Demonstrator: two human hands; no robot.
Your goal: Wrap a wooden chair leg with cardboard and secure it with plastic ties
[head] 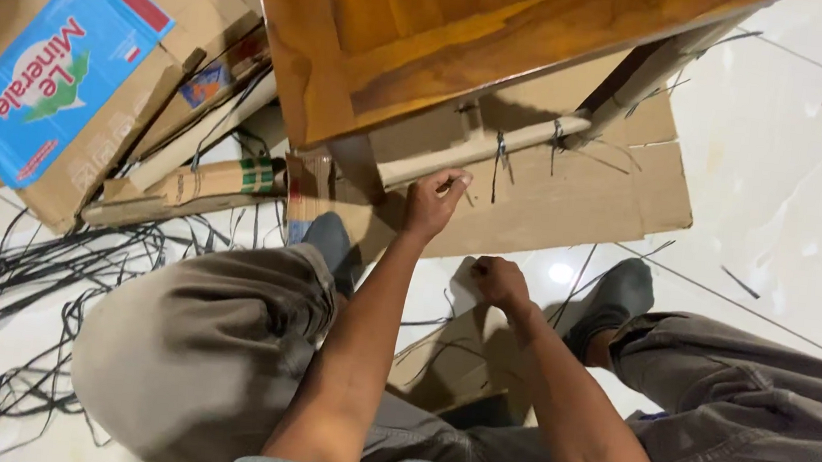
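Left hand (437,201) pinched shut on a thin black strap (457,181) at the pale wooden rail (484,152) of a wooden chair (420,31), around 12 o'clock from the wrist. Right hand (499,282) curled closed at 4 o'clock from the left, resting on a flat cardboard sheet (585,193); can't tell what it holds. More black ties wrap the rail at 2 o'clock. Loose black straps (15,273) piled at 9 o'clock, blue-printed carton (45,65) at 10 o'clock. Grey socked foot (616,296) right.
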